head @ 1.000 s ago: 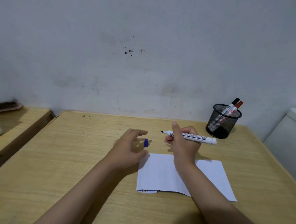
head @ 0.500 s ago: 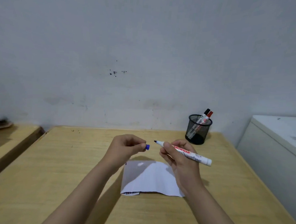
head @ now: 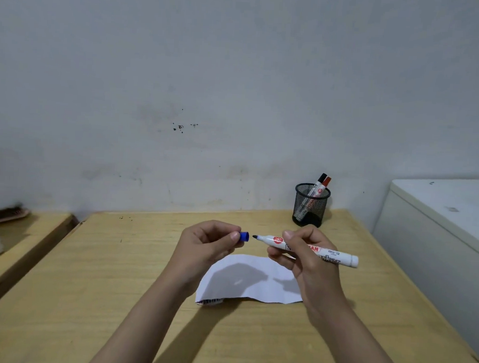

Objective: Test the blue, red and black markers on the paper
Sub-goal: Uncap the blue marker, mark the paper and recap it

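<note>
My right hand (head: 309,257) grips an uncapped white marker (head: 337,257), held level above the table with its dark tip pointing left. My left hand (head: 207,246) pinches the small blue cap (head: 244,236), whose open end faces the tip across a small gap. Below both hands a white sheet of paper (head: 244,281) lies on the wooden table (head: 117,272), its near left corner folded over. The red marker (head: 326,181) and the black marker (head: 321,178) stand capped in a black mesh cup (head: 310,206) at the table's far right.
A white cabinet or appliance (head: 438,233) stands close against the table's right side. A lower wooden surface (head: 21,239) lies to the left with a brush (head: 6,213) at its back. A grey wall rises behind the table.
My left hand picked the blue cap up from the table and raised it level with the marker tip. My right hand lowered slightly. The camera tilted up and back.
</note>
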`<state>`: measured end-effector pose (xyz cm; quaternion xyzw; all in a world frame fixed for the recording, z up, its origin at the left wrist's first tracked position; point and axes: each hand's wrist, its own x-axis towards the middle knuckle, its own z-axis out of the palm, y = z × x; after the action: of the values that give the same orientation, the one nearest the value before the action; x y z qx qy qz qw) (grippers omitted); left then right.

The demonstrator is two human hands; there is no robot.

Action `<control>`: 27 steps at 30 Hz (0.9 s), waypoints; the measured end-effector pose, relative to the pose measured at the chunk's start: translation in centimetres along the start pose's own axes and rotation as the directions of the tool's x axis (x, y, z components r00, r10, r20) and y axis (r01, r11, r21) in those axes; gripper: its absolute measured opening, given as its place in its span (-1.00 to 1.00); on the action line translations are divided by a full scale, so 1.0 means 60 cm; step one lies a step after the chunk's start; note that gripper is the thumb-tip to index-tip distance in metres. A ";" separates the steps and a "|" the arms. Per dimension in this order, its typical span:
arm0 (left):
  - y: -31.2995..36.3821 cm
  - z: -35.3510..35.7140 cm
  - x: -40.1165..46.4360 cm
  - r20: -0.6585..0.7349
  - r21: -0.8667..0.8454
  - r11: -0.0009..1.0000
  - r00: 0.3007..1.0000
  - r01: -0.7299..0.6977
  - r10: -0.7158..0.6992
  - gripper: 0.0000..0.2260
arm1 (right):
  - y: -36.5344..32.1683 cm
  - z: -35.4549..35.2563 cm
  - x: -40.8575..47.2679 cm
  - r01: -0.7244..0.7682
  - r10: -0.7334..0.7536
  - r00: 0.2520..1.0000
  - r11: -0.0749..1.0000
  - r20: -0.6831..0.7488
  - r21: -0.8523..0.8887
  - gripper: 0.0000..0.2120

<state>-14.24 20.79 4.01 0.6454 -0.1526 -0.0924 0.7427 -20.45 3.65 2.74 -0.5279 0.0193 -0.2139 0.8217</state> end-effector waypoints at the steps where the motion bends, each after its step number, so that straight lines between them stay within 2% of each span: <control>1: 0.001 0.003 -0.002 0.009 0.006 1.000 1.000 0.000 0.000 -0.93 | -0.004 -0.002 -0.002 0.007 -0.006 1.000 1.000 0.012 -0.014 -0.80; 5: 0.005 0.018 -0.010 0.066 0.038 0.999 0.998 -0.012 0.010 -0.91 | -0.014 -0.003 -0.007 0.047 -0.035 0.997 0.986 0.074 -0.162 -0.84; 7: 0.006 0.023 -0.014 0.076 0.039 0.999 0.997 -0.026 0.023 -0.92 | -0.015 -0.004 -0.008 0.044 -0.030 0.997 0.982 0.075 -0.182 -0.82; 13: 0.013 0.033 -0.025 -0.003 0.059 0.988 0.989 -0.146 0.146 -0.90 | -0.009 0.004 -0.014 -0.027 0.027 1.000 1.000 -0.011 0.006 -0.68; 16: 0.012 0.042 -0.031 -0.044 0.102 0.972 0.976 -0.210 0.215 -0.87 | -0.005 0.011 -0.015 -0.008 0.013 0.999 0.993 -0.039 0.120 -0.55; 20: 0.010 0.045 -0.033 -0.076 0.179 0.937 0.946 -0.299 0.316 -0.89 | 0.002 0.015 -0.013 0.020 -0.017 1.000 0.989 -0.022 0.146 -0.37; 24: 0.004 0.044 -0.029 -0.038 0.233 0.899 0.920 -0.371 0.389 -0.90 | 0.008 0.013 -0.010 0.027 -0.024 0.999 0.990 -0.025 0.136 -0.37; 27: 0.000 0.043 -0.024 -0.006 0.292 0.863 0.901 -0.413 0.433 -0.89 | 0.008 0.014 -0.006 -0.020 0.024 0.999 0.990 -0.030 0.141 -0.54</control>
<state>-16.50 18.88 4.15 0.6988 -0.2754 0.1186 0.6495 -20.38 4.69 2.63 -0.4647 0.0232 -0.2140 0.8589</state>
